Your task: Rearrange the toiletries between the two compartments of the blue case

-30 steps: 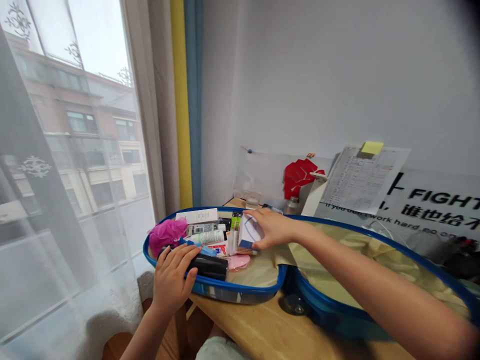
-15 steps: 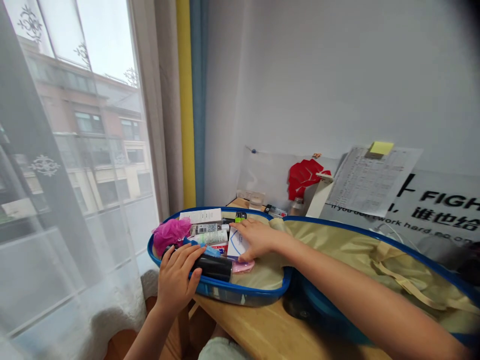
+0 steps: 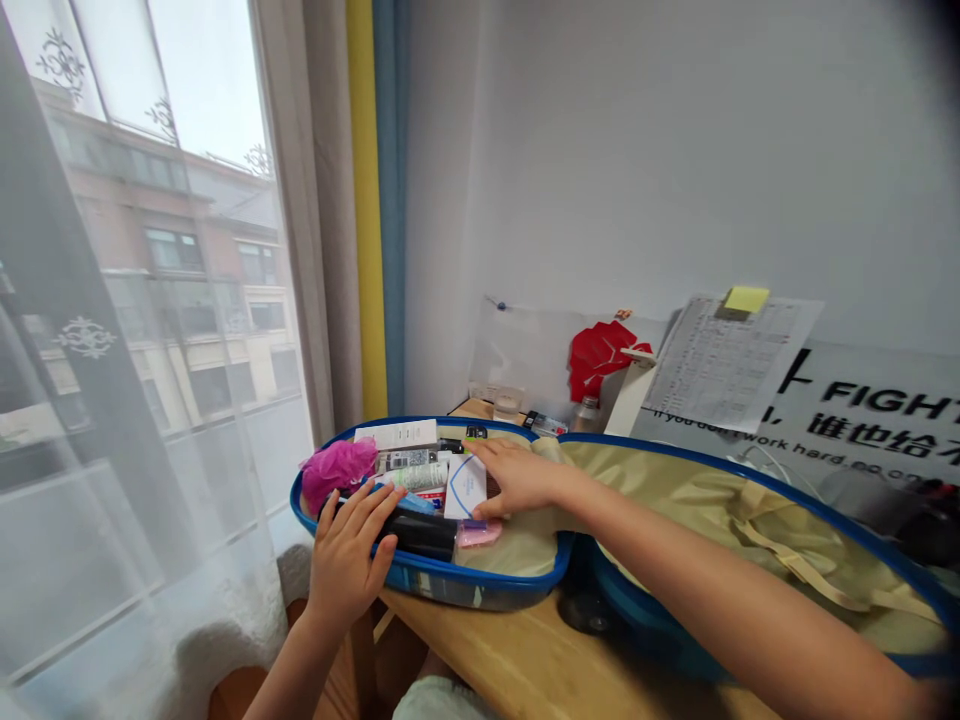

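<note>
In the blue-rimmed case (image 3: 480, 592), my left hand (image 3: 352, 550) lies over a black cylindrical object (image 3: 420, 533), fingers stretched out across it. My right hand (image 3: 517, 475) is at the right edge of a white box with a blue line design (image 3: 463, 488), thumb and fingers apart. Just below that thumb is a pink item (image 3: 480, 534). Between the hands are a pale green and white tube (image 3: 424, 476) and a blue packet (image 3: 415, 502). A magenta mesh bath puff (image 3: 337, 470) fills the left end, and a long white box (image 3: 397, 435) lies along the back.
The case's other half (image 3: 660, 500), beige-lined with straps, lies opened to the right. Beneath is a wooden table (image 3: 510, 650). Behind stand a small clear container (image 3: 508, 402) and a bottle (image 3: 587, 413). Sheer curtains (image 3: 150, 450) hang at the left.
My right hand has shifted slightly right relative to the white box, so more of its face shows. My left hand stays on the black cylinder. The whole view has shifted a little.
</note>
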Demonstrator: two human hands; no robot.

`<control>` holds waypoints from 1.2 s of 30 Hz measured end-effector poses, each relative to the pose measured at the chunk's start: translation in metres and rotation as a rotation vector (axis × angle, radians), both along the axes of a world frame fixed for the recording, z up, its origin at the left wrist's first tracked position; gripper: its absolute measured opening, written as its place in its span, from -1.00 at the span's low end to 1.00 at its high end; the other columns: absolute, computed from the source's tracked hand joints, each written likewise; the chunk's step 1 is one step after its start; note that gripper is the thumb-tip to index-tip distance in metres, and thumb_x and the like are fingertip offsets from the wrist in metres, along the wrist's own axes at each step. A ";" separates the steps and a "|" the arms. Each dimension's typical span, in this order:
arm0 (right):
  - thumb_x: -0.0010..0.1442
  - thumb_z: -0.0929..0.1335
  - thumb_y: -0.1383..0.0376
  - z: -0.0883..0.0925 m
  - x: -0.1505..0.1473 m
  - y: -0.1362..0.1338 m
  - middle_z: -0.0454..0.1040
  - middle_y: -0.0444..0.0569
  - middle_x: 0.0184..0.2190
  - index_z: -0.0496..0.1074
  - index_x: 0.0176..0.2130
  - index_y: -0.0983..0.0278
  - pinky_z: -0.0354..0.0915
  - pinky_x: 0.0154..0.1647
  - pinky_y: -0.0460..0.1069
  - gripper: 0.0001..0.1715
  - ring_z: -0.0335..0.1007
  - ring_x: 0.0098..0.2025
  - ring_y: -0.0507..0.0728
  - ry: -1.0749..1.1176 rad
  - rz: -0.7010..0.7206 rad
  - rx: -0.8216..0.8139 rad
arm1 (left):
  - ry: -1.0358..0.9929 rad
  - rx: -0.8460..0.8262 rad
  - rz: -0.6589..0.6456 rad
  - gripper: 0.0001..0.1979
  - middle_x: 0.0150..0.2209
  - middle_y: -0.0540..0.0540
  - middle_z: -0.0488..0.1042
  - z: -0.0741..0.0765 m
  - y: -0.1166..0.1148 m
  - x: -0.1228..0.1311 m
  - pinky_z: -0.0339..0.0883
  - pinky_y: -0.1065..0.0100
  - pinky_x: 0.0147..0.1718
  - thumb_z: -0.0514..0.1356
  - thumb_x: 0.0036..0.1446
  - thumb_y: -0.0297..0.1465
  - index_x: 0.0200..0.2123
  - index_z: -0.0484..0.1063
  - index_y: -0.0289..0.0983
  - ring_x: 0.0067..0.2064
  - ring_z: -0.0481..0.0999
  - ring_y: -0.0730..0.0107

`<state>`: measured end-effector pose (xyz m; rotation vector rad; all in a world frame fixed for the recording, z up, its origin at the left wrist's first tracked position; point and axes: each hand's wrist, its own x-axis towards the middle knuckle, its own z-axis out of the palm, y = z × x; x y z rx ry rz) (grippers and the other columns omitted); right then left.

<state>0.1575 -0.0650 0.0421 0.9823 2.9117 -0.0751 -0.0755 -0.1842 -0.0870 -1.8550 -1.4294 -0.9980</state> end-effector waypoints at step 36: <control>0.26 0.23 0.01 -0.065 0.239 -0.142 0.49 -0.24 -0.59 0.42 -0.48 0.15 0.34 -0.53 -0.12 -0.58 0.42 -0.57 -0.03 0.432 -0.194 0.755 | -0.127 0.085 -0.388 -0.71 -0.29 0.11 0.60 0.014 0.011 0.101 -0.34 0.18 0.28 0.00 0.32 -0.26 -0.32 0.49 -0.10 -0.09 0.51 0.39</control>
